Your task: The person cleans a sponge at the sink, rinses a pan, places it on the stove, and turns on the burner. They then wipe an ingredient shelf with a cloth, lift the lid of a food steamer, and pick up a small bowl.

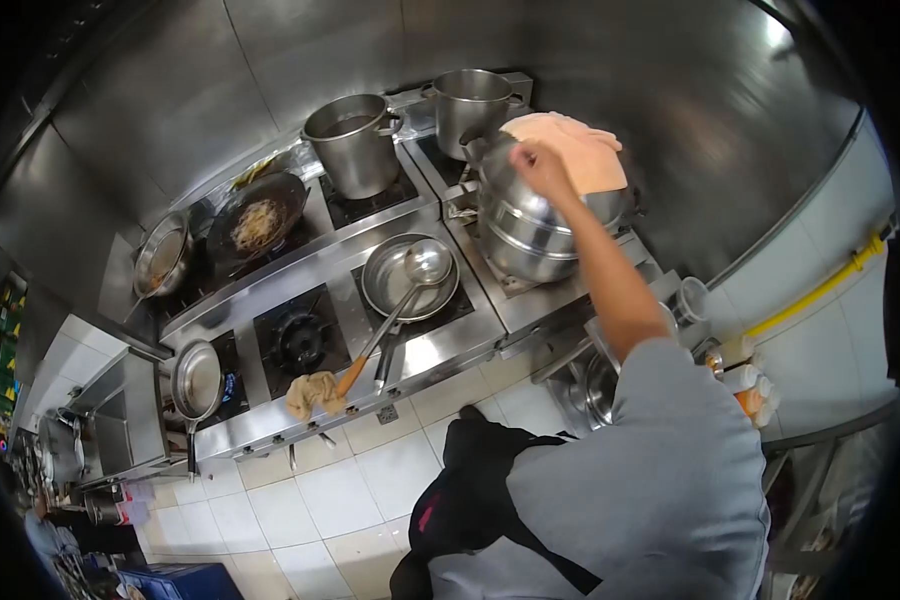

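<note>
My right hand (542, 168) reaches over the domed lid of a large stacked steel steamer pot (530, 235). Its fingers are curled closed near the top of the lid, and what they hold, if anything, is hidden. A peach-coloured cloth (575, 150) lies draped over the lid just beside the hand. Out of view is my left hand. In front on the range, a long-handled ladle (428, 262) rests in a shallow steel pan (375, 280), its wooden handle slanting toward a crumpled tan cloth (313, 394) at the front edge.
Two tall stockpots (355, 150) (468, 105) stand at the back. A dark wok (253, 225) holds shredded food, with a steel pan (163, 258) beside it. A frying pan (198, 380) sits near a blue flame at the front left. Condiment bottles (745, 380) stand at right.
</note>
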The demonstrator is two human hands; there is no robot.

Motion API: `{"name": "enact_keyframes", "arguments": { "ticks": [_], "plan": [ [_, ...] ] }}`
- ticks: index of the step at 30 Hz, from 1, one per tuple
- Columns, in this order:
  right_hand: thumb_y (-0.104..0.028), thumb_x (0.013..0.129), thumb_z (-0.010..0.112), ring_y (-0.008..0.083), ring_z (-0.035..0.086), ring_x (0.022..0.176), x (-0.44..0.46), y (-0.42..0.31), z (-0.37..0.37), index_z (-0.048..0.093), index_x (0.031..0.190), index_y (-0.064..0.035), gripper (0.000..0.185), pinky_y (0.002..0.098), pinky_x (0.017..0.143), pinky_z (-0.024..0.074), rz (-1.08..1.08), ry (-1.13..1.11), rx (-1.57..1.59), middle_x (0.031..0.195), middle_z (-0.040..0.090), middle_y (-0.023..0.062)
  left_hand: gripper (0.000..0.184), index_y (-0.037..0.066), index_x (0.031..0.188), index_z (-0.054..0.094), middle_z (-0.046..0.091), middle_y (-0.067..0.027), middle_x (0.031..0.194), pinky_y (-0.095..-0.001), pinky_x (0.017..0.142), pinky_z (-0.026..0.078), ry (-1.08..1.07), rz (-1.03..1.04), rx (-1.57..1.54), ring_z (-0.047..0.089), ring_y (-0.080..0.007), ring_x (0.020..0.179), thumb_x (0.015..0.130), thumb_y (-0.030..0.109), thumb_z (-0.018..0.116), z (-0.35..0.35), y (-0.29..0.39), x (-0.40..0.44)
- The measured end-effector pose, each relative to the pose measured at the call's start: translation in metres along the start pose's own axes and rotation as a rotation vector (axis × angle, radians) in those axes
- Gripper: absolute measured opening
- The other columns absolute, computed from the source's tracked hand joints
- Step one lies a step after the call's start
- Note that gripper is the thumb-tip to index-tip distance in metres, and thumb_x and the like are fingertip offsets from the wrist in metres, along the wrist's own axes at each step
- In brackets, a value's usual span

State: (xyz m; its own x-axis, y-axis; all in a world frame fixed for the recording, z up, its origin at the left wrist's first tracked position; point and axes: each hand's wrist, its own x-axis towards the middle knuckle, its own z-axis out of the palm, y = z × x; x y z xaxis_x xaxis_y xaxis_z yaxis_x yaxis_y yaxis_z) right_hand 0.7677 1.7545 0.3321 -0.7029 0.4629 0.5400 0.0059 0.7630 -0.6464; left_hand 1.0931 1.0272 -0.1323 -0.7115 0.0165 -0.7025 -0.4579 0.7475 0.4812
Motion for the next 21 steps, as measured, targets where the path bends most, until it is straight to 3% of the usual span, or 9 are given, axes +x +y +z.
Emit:
{"name": "enact_keyframes", "arguments": {
  "ticks": [1,2,3,6,11,14,16,18,21],
  "plan": [
    [-0.022,0.083,0.056,0.0265,0.064,0.078,0.029,0.035,-0.017,0.067,0.086,-0.0069,0.019,0.037,0.071,0.0496,-0.091,0.159,-0.126,0.083,0.065,0.0159,0.026,0.006,0.11,0.061,0.066,-0.0089,0.087,-0.0329,0.053,0.051,0.004,-0.011,-0.001,0.064,-0.0237,0.07,0.091,0.021,0.053,0.001,0.006,-0.002],
    [-0.027,0.083,0.055,0.0322,0.063,0.088,0.058,0.068,-0.036,0.067,0.094,-0.0087,0.025,0.0414,0.077,0.0502,-0.078,0.146,-0.28,0.098,0.065,0.0173,0.026,0.006,0.11,0.061,0.066,-0.0089,0.087,-0.0328,0.053,0.051,0.008,-0.027,-0.005,0.064,-0.0238,0.07,0.091,0.021,0.053,0.002,0.012,-0.004],
    [-0.032,0.084,0.054,0.0338,0.061,0.096,0.063,0.068,-0.053,0.065,0.107,-0.0108,0.034,0.0424,0.083,0.0494,0.077,0.142,-0.519,0.114,0.06,0.0175,0.026,0.006,0.11,0.061,0.066,-0.0089,0.087,-0.0327,0.053,0.051,0.013,-0.041,-0.01,0.064,-0.0238,0.07,0.091,0.021,0.053,0.004,0.016,-0.006],
    [-0.037,0.083,0.057,0.0355,0.059,0.103,0.077,0.099,-0.069,0.061,0.12,-0.0141,0.044,0.0412,0.089,0.0478,0.274,-0.025,-0.785,0.125,0.053,0.0169,0.026,0.006,0.111,0.061,0.066,-0.009,0.088,-0.0325,0.053,0.051,0.034,-0.083,-0.026,0.064,-0.0239,0.069,0.09,0.021,0.053,0.014,0.027,-0.012],
    [-0.041,0.081,0.059,0.0352,0.061,0.1,0.111,0.145,-0.08,0.067,0.111,-0.0136,0.042,0.0402,0.09,0.0481,0.041,-0.087,-0.687,0.111,0.062,0.016,0.027,0.006,0.111,0.061,0.066,-0.0091,0.088,-0.0321,0.053,0.05,0.076,-0.113,-0.2,0.064,-0.024,0.069,0.09,0.021,0.053,0.02,0.058,-0.003],
    [-0.038,0.081,0.058,0.0355,0.063,0.092,0.119,0.142,-0.107,0.07,0.101,-0.0106,0.036,0.0416,0.084,0.0504,-0.011,-0.103,-0.655,0.098,0.067,0.0161,0.027,0.006,0.111,0.061,0.066,-0.0092,0.088,-0.0318,0.053,0.05,0.098,-0.147,-0.7,0.064,-0.0241,0.069,0.09,0.021,0.054,0.022,0.082,0.039],
    [-0.035,0.08,0.058,0.034,0.066,0.086,0.13,0.136,-0.132,0.07,0.097,-0.0096,0.033,0.0412,0.078,0.0512,0.147,-0.131,-0.553,0.09,0.068,0.0163,0.031,0.006,0.116,0.058,0.066,-0.0097,0.09,-0.0296,0.052,0.05,0.137,-0.014,-0.424,0.063,-0.02,0.07,0.089,0.021,0.053,-0.001,0.197,0.011],
    [-0.035,0.081,0.058,0.0306,0.067,0.082,0.138,0.163,-0.162,0.07,0.095,-0.0097,0.032,0.0385,0.076,0.0507,0.204,-0.147,-0.375,0.088,0.068,0.0161,0.033,0.005,0.119,0.056,0.066,-0.0103,0.09,-0.0285,0.051,0.049,0.102,-0.029,-0.576,0.063,-0.0171,0.07,0.09,0.021,0.053,0.007,0.242,0.019],
    [-0.037,0.082,0.059,0.0262,0.067,0.079,0.142,0.219,-0.197,0.071,0.094,-0.0091,0.032,0.0361,0.073,0.0504,0.18,-0.054,-0.406,0.085,0.069,0.0146,0.035,0.004,0.12,0.056,0.066,-0.0101,0.089,-0.0282,0.054,0.049,0.054,0.151,-0.474,0.063,-0.0175,0.07,0.089,0.019,0.054,0.027,0.28,0.02]
  ]
}}
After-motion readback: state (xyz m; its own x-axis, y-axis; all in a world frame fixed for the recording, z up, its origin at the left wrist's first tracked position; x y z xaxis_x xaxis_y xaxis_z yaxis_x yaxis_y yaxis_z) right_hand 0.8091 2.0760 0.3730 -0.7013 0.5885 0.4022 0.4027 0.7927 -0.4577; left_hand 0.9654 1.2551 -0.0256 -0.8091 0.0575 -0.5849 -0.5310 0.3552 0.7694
